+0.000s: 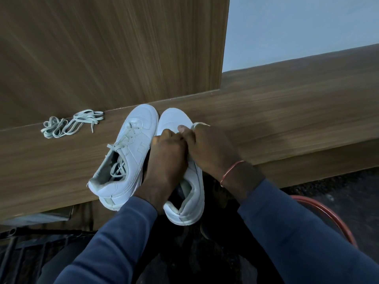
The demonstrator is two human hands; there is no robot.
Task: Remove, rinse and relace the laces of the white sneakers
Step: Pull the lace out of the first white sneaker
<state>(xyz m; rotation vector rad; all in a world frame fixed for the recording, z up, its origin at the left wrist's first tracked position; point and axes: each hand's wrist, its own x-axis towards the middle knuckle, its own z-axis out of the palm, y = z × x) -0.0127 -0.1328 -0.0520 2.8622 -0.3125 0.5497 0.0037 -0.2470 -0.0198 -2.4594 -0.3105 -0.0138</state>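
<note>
Smooth white leather-look sneakers [131,152] on matt wood-grain ledge [266,119].

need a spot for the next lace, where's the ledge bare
Widest bare stretch: wooden ledge right of the right sneaker. Another patch: nearer the person than the loose lace, left of the left sneaker. Crowded mid-ledge, where left hand and right hand hold the right sneaker.

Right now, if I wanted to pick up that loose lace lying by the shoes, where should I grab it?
Probably pinch the loose lace at its bunched middle, coming down from above on the near side. It lies flat in a tangled heap on the wooden ledge, with the panel right behind it, so fingers fit best from the top.
</note>
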